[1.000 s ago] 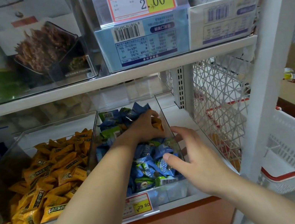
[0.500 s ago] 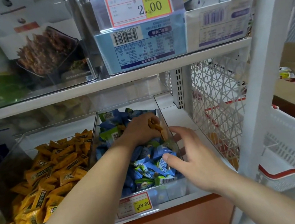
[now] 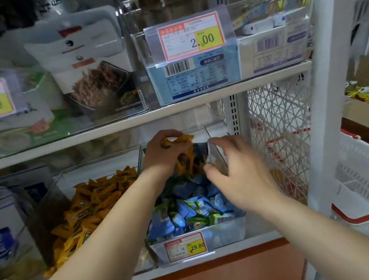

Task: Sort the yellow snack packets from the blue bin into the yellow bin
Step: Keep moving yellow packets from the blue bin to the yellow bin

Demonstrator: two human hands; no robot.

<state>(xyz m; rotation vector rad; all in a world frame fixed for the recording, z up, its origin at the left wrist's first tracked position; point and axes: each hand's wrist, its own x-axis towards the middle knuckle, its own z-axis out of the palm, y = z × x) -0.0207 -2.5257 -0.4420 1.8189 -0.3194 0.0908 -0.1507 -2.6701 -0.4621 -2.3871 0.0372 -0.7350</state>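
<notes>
Two bins sit under your two hands. Your left hand (image 3: pixel 156 155) is clamped on a bunch of yellow packets (image 3: pixel 178 139), too crumpled to count, held above the far end of the blue bin (image 3: pixel 230 232). Your right hand (image 3: pixel 238 174) hovers just right of it with curled fingers, blurred, so you cannot tell if it grips anything. The yellow bin (image 3: pixel 99 160) lies left of your left forearm. Since half a second ago, both hands have risen.
</notes>
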